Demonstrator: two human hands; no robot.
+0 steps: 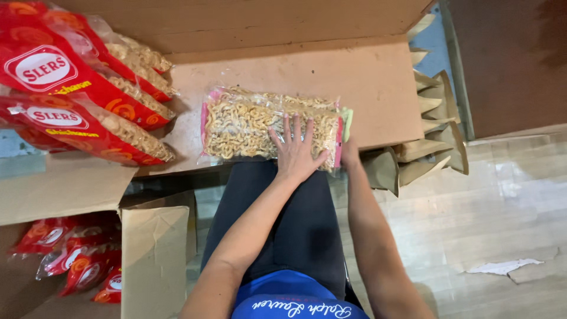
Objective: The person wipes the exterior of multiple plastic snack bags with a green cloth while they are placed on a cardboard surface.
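Nearest the camera, the person's dark-trousered lap and blue hem are filling the bottom edge, with both forearms reaching away over them. To the near left, an open cardboard box (155, 248) is standing with red snack packets (77, 260) lying partly hidden inside, cut off by the frame. To the near right, bare wooden floor (502, 207) is lying open, leaving room on that side.

Farther out, the left hand (295, 150) is lying flat with fingers spread, pressing down on the clear bag of curly snacks (260, 124). The bag is resting on the cardboard counter (378, 82), close to its near edge, its long axis running left to right. The right hand (348, 147) is sitting at the bag's right end, mostly hidden behind it, so its grip is hard to make out.

Far left, a stack of red packets (77, 82) is overhanging the counter's edge. Far right, folded brown paper bags (434, 130) are standing just beside the counter.
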